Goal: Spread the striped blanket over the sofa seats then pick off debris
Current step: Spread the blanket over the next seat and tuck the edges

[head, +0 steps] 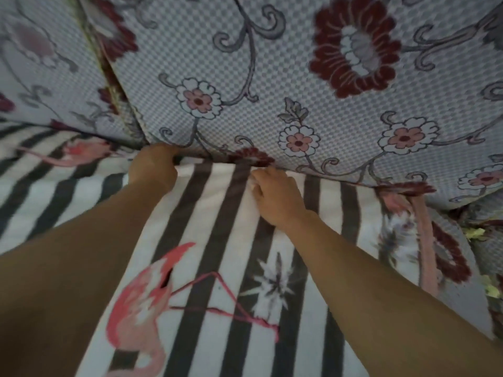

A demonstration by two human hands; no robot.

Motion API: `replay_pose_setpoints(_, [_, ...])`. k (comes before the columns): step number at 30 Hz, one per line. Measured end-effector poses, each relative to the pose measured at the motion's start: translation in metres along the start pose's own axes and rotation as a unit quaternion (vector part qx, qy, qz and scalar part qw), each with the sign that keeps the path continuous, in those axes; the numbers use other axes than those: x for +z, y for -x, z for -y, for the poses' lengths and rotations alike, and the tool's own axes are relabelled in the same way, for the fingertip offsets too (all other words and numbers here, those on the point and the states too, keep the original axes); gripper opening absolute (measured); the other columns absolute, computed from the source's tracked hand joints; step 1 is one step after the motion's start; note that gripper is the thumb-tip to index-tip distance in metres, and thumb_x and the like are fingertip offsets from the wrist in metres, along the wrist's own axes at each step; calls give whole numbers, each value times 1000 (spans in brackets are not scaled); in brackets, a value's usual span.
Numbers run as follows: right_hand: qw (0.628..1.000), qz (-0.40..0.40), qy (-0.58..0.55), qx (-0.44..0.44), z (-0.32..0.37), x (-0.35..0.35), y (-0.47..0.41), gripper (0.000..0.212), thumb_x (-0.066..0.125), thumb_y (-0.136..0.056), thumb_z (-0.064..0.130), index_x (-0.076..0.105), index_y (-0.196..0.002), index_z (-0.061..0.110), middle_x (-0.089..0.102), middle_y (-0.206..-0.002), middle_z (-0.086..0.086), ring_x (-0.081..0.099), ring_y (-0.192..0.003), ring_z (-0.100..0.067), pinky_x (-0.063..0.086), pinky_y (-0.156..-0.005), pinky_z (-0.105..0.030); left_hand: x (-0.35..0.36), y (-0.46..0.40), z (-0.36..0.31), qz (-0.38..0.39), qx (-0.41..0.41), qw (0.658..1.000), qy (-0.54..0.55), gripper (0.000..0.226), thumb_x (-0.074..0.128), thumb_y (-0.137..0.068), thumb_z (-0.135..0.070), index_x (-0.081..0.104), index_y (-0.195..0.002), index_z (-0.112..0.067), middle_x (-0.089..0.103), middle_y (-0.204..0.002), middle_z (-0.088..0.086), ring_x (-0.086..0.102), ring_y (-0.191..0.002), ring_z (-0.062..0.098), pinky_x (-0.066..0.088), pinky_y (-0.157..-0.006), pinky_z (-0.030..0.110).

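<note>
Striped blanket point(206, 268), printed with flamingos, already lies across the sofa seats, its back edge running along the crease where the seats meet the floral back cushions point(272, 85), so the step in hand looks like tucking and straightening that edge rather than the first throw. At the left of the seats the cloth sits rumpled under the left-hand back cushion point(46, 72), and that stretch will likely want smoothing later. Next comes the left hand point(153, 170), pushed into the crease at the gap between the two back cushions; its fingertips are buried there, so I cannot tell whether they pinch the cloth or only press it in. Just beside it, the right hand point(275, 197) has its fingers curled down on the blanket's back edge, apparently bunching a small fold of it against the crease. To do this well, feed the edge in evenly, working both hands outward from the middle and keeping the dark stripes square to the crease as a guide. At the right, the blanket's pink-bordered edge point(427, 240) stops short, leaving bare floral seat fabric point(451, 257). Pale yellowish bits point(475, 234) lie beyond it, possibly debris or exposed foam.
</note>
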State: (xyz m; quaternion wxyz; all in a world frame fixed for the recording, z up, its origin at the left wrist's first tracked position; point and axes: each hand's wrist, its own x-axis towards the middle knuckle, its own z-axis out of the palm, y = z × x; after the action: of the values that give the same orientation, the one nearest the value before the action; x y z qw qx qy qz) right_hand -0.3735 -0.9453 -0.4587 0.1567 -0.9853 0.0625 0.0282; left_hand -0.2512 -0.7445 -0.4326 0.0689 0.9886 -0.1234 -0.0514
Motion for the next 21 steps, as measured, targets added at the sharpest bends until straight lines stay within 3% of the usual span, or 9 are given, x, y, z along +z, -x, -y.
replay_pose_setpoints(4, [995, -79, 41, 37, 10, 7, -24, 33, 42, -97, 25, 53, -125, 11, 60, -115, -16, 55, -106, -36, 44, -87, -41, 1, -27, 26, 57, -7, 998, -23, 43, 64, -80, -17, 62, -122, -26, 60, -123, 19, 57, -113, 40, 49, -94, 48])
replay_pose_setpoints(7, [995, -63, 62, 44, 10, 8, -33, 31, 46, -96, 28, 55, -121, 14, 62, -111, -14, 57, -103, -34, 45, -82, -38, 8, -40, 33, 92, 21, 993, -74, 43, 62, -79, -23, 61, -122, -28, 57, -127, 15, 57, -114, 39, 51, -92, 47])
replay_pose_setpoints(10, [995, -32, 38, 83, 11, 3, -38, 24, 48, -95, 30, 60, -109, 14, 65, -103, -12, 61, -98, -33, 48, -77, -36, 4, -44, 29, 6, 18, 997, -79, 27, 52, -90, -17, 61, -115, -18, 60, -118, 20, 59, -107, 42, 49, -81, 45])
replay_pose_setpoints(13, [989, -79, 83, 97, 13, -6, -39, 17, 48, -95, 18, 56, -108, 10, 66, -97, -14, 64, -91, -33, 45, -69, -34, 6, -45, 23, -87, 29, 995, 38, 17, 49, -90, -15, 57, -105, -13, 63, -107, 23, 60, -97, 43, 43, -72, 42])
replay_pose_setpoints(16, [986, -77, 94, 112, 16, -7, -31, 38, 52, -91, 8, 42, -127, 10, 64, -103, -16, 62, -95, -34, 46, -72, -38, 27, -38, 25, 50, 46, 996, 56, 25, 48, -92, -25, 54, -116, -22, 63, -117, 19, 58, -108, 39, 45, -94, 48])
replay_pose_setpoints(19, [989, -82, 84, 91, 20, -1, -25, 41, 50, -93, 22, 41, -132, 12, 58, -118, -15, 55, -108, -34, 47, -86, -43, 34, -31, 26, 130, 45, 990, 38, 40, 34, -98, -35, 42, -136, -27, 47, -143, 11, 44, -130, 35, 29, -110, 52])
replay_pose_setpoints(21, [995, -40, 73, 51, 22, 6, -26, 37, 40, -97, 36, 44, -130, 20, 55, -126, -10, 50, -114, -33, 42, -93, -44, 33, -28, 23, 161, 53, 985, -3, 50, 24, -97, -51, 30, -144, -35, 29, -155, 4, 28, -142, 31, 16, -116, 52])
